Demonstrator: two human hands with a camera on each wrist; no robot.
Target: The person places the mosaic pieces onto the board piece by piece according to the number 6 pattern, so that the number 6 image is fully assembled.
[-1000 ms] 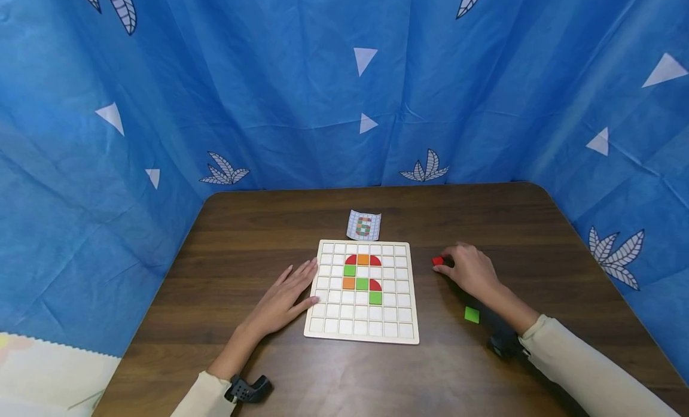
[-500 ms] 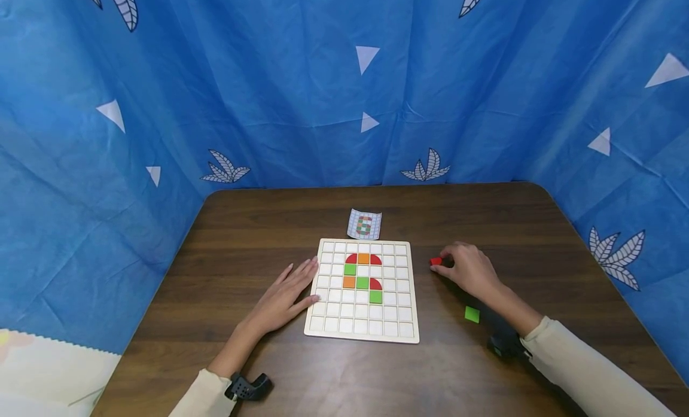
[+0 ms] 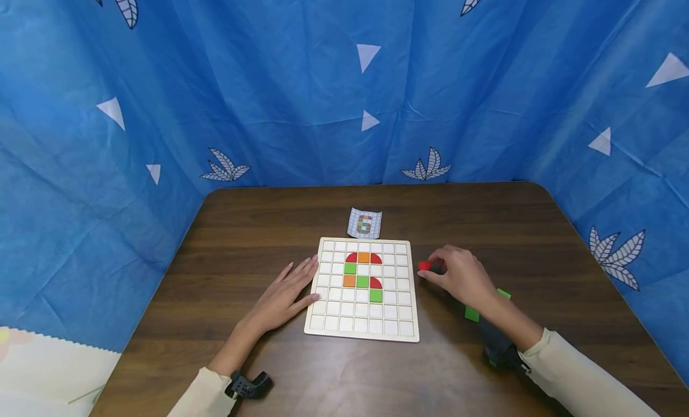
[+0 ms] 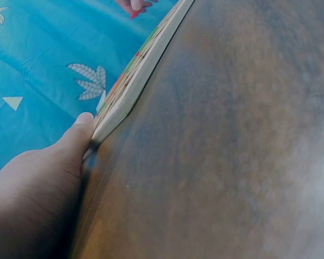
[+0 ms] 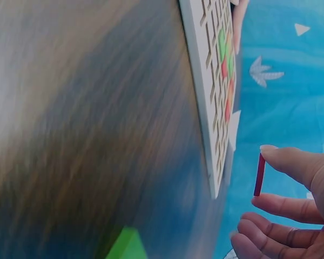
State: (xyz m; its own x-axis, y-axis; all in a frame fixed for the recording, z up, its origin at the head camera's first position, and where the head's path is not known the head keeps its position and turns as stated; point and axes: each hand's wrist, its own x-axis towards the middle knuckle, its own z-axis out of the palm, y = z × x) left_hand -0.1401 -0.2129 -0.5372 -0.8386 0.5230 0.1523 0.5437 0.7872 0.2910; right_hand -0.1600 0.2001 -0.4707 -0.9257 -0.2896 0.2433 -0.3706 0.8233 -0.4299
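Observation:
My right hand [image 3: 462, 276] pinches a small red tile [image 3: 424, 265] between thumb and fingertips, just right of the white grid board [image 3: 334, 327]. In the right wrist view the red tile [image 5: 260, 174] shows edge-on between thumb and index finger. Straight-fingered, my left hand [image 3: 285, 298] lies at the board's left edge, its thumb and fingertips on the rim. The left wrist view shows that thumb against the board's corner [image 4: 119, 110]. Red, orange and green tiles, among them an orange tile [image 3: 349, 280] and a green tile [image 3: 375, 295], sit in the board's cells.
A small printed card [image 3: 364, 224] with a coloured pattern lies behind the board. Loose green tiles, one of them [image 3: 471, 313] partly hidden by the right forearm, lie on the brown table [image 3: 253, 225]. A blue patterned curtain [image 3: 301, 94] hangs round the table's far side.
My right hand has moved left toward the board with the red tile in its pinch. A second green tile now shows behind the right forearm. The left hand stays in place.

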